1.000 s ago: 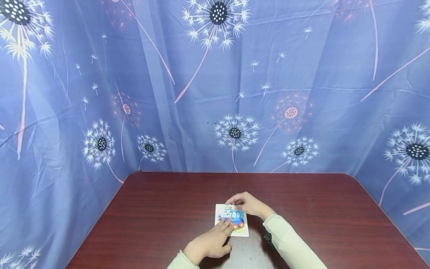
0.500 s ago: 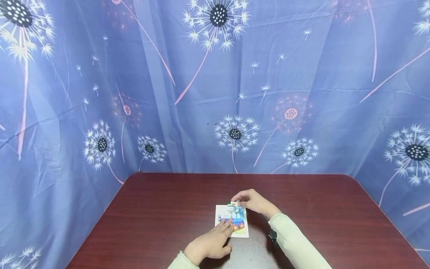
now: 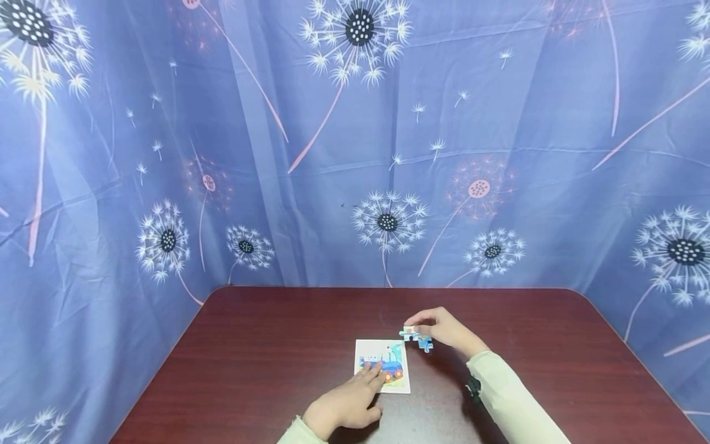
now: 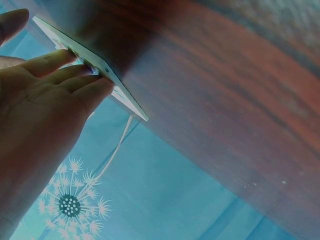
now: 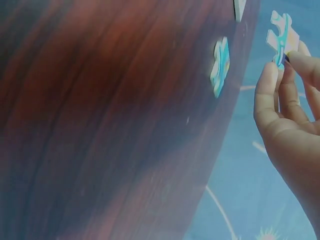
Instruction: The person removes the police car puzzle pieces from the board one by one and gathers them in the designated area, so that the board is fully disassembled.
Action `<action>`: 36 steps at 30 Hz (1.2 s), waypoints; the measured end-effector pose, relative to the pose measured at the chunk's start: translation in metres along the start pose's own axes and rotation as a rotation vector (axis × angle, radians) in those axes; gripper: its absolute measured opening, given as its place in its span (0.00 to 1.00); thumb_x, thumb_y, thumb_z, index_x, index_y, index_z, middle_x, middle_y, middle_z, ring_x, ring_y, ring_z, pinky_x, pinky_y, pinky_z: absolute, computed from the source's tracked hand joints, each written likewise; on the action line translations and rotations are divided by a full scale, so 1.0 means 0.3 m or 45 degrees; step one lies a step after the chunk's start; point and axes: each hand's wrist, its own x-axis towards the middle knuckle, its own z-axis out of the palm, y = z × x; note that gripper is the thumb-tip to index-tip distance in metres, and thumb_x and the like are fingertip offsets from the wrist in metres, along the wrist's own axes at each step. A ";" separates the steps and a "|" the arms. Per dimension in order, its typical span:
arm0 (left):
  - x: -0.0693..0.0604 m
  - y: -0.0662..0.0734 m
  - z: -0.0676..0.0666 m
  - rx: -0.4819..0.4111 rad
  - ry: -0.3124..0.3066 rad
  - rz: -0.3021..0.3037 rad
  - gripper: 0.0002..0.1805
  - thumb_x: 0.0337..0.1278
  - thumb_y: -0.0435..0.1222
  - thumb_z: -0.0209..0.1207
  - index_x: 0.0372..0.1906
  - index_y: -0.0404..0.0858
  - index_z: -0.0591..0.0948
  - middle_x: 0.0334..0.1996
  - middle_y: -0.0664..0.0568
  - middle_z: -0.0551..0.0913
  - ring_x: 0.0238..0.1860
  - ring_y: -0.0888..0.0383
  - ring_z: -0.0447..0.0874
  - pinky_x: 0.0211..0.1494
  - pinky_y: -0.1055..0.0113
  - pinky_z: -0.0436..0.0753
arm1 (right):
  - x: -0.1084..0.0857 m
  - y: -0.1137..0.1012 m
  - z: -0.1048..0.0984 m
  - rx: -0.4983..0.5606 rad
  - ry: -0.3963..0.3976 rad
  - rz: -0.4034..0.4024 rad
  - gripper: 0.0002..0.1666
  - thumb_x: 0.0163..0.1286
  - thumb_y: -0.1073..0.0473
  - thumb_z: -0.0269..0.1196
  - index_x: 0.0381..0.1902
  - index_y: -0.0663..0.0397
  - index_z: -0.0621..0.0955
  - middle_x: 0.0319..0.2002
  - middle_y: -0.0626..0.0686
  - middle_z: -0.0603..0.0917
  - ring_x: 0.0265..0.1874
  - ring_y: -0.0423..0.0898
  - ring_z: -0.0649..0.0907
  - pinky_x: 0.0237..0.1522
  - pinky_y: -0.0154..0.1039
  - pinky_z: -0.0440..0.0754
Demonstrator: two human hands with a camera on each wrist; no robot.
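Observation:
My left hand (image 3: 348, 399) rests with straight fingers on a small white-bordered puzzle board (image 3: 403, 390). The board bears a blue cartoon car picture, partly hidden under the fingers. Its upper part now looks paler. In the left wrist view the fingertips touch the board (image 4: 131, 102) near its edge. My right hand (image 3: 452, 333), to the right of the board's far corner, pinches a jigsaw puzzle piece (image 5: 283, 40) between thumb and fingers, above the table. A second blue puzzle piece (image 5: 220, 67) is below that hand, seemingly on the table.
The dark red-brown wooden table (image 3: 266, 333) has rounded far corners. A blue curtain (image 3: 310, 234) with dandelion prints hangs behind it and along both sides. A dark wrist device (image 3: 473, 387) sits at the right sleeve.
My right hand has moved right, off the board's top edge, with a puzzle piece in its fingers. A second piece has come away from the board too. The left hand has stayed put.

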 end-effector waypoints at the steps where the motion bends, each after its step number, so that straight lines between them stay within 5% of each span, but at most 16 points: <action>1: -0.001 0.001 0.000 -0.002 -0.001 -0.001 0.34 0.59 0.43 0.55 0.70 0.35 0.66 0.73 0.43 0.58 0.73 0.45 0.53 0.72 0.58 0.60 | -0.005 0.002 -0.007 0.001 0.008 0.009 0.12 0.68 0.69 0.58 0.46 0.67 0.83 0.43 0.62 0.85 0.38 0.52 0.82 0.38 0.37 0.81; 9: 0.001 0.000 0.000 0.019 0.015 0.010 0.34 0.58 0.43 0.55 0.70 0.36 0.66 0.72 0.41 0.60 0.72 0.43 0.55 0.72 0.59 0.60 | -0.034 0.064 -0.059 0.042 0.055 0.048 0.12 0.67 0.66 0.61 0.46 0.64 0.84 0.41 0.60 0.86 0.36 0.50 0.83 0.38 0.47 0.83; 36: -0.002 0.001 0.002 0.017 0.006 -0.001 0.34 0.60 0.43 0.55 0.70 0.36 0.66 0.73 0.43 0.58 0.73 0.45 0.53 0.72 0.58 0.60 | -0.138 0.166 -0.149 0.092 0.042 0.208 0.14 0.65 0.70 0.59 0.46 0.72 0.82 0.39 0.64 0.85 0.28 0.44 0.79 0.27 0.41 0.79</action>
